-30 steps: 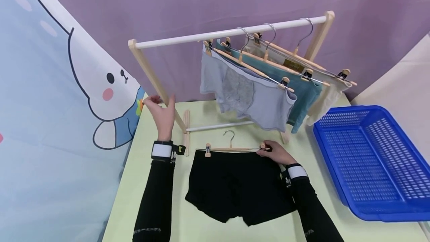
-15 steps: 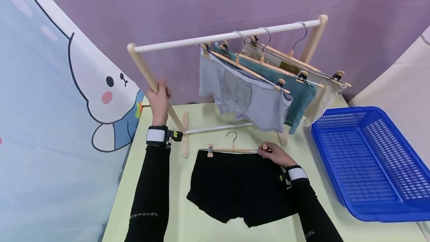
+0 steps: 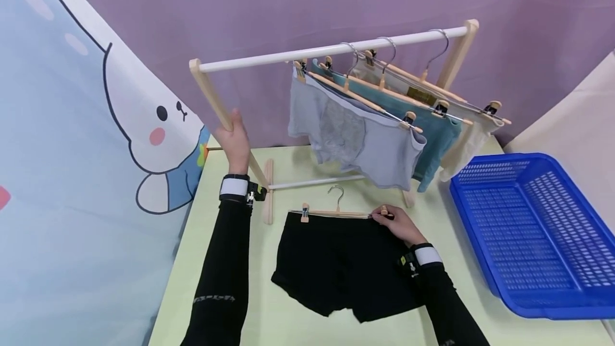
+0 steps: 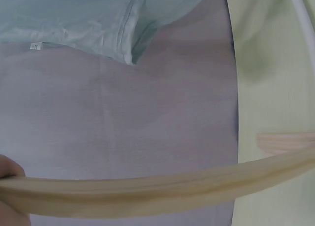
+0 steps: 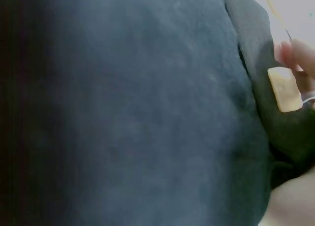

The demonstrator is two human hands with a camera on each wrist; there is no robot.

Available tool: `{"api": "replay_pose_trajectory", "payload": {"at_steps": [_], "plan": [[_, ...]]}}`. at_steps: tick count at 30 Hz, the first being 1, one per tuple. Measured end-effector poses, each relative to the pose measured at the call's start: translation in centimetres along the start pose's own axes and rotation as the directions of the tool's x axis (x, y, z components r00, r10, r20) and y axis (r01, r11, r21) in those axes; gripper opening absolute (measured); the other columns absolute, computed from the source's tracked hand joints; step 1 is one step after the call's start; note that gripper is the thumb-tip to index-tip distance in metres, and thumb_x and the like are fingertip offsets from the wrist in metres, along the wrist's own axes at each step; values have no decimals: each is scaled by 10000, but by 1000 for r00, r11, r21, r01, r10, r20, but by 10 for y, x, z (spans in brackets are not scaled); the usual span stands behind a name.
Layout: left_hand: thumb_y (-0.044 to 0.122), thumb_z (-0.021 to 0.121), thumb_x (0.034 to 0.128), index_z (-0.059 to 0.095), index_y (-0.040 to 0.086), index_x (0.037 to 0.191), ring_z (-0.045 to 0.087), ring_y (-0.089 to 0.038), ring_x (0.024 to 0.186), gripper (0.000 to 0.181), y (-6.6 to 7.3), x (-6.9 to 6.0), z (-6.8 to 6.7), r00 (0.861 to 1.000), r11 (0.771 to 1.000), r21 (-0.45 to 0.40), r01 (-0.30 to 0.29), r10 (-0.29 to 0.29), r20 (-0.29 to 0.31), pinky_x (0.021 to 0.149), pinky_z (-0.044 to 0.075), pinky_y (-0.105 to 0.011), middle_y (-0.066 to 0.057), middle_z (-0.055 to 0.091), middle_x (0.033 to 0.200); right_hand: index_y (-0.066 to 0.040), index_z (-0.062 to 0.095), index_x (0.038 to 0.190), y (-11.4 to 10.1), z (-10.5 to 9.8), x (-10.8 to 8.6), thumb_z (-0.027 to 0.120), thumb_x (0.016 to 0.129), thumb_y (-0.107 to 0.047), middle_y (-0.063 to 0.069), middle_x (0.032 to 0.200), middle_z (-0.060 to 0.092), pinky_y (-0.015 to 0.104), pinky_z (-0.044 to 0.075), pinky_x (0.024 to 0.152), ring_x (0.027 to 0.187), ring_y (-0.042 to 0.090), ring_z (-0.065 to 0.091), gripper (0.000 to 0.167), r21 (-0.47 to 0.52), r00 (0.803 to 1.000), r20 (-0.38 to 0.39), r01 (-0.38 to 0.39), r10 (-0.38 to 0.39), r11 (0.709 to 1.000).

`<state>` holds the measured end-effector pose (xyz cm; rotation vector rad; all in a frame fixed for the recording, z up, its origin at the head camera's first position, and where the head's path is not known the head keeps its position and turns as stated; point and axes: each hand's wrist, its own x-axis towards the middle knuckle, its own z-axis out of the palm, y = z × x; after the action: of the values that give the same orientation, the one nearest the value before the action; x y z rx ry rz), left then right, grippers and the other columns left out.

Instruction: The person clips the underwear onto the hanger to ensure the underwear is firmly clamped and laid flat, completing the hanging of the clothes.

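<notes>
My left hand (image 3: 234,146) grips the left wooden post (image 3: 211,95) of a small clothes rack; in the left wrist view, finger and palm lie on both sides of that post (image 4: 147,194). On the table, black shorts (image 3: 331,260) lie flat, their waistband on a wooden clip hanger (image 3: 338,212) with its hook toward the rack. The left clip (image 3: 305,212) sits on the waistband. At the hanger's right end, my right hand (image 3: 400,226) pinches the other clip, mostly covered by fingers. Up close in the right wrist view are the dark cloth (image 5: 162,113) and that clip (image 5: 285,89).
From the rack's white rail (image 3: 269,59) hang grey-blue shorts (image 3: 346,127), teal shorts (image 3: 430,146) and a cream garment (image 3: 463,146), all on clip hangers. A blue plastic basket (image 3: 499,298) stands at the right. A purple cloth (image 3: 288,4) hangs behind.
My left hand has moved up the post and now grips it higher. The right hand stays at the hanger's right clip; the shorts lie almost as before.
</notes>
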<state>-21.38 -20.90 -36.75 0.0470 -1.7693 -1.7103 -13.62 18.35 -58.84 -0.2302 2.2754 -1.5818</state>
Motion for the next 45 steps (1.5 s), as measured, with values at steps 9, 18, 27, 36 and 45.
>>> {"api": "replay_pose_trajectory", "payload": {"at_steps": [9, 18, 27, 36, 45], "plan": [[274, 504, 1047, 446, 148, 635, 364, -37, 429, 435, 2, 1, 5, 1000, 998, 56, 9, -9, -7, 428, 295, -194, 77, 375, 511, -96, 679, 1104, -20, 7, 0, 601, 999, -339, 64, 1137, 714, 363, 456, 957, 1080, 253, 644, 276, 24, 998, -57, 35, -34, 999], [284, 513, 1042, 441, 150, 639, 357, -32, 419, 431, 1, 0, 3, 998, 995, 82, 54, -54, -11, 413, 293, -193, 79, 356, 512, -123, 662, 1065, -89, 20, -19, 576, 1016, -170, 27, 1034, 725, 327, 517, 844, 988, 230, 679, 109, -202, 940, -105, 299, -324, 933], [311, 515, 1040, 431, 155, 634, 358, -44, 416, 443, 5, -2, 0, 996, 994, 74, 85, -84, -21, 404, 295, -196, 69, 353, 507, -121, 661, 1111, -163, 26, -48, 591, 997, -87, -14, 1060, 726, 291, 524, 771, 945, 123, 668, 138, -346, 790, -177, 508, -586, 789], [273, 522, 1040, 384, 183, 572, 312, -33, 382, 496, 0, 0, 0, 1000, 998, 55, 22, -21, -14, 382, 252, -199, 101, 320, 469, -24, 664, 1112, -217, 25, -56, 635, 907, 97, 78, 1058, 719, 163, 489, 891, 975, 203, 698, 240, -408, 530, -290, 685, -797, 604], [336, 559, 1018, 390, 173, 576, 317, -52, 381, 501, -30, 12, 0, 997, 998, 54, -23, 27, -66, 375, 241, -207, 75, 320, 476, 48, 651, 1104, -257, 23, -51, 630, 881, 151, 145, 1063, 713, 240, 508, 932, 971, 265, 696, 247, -417, 354, -398, 752, -846, 510]]}}
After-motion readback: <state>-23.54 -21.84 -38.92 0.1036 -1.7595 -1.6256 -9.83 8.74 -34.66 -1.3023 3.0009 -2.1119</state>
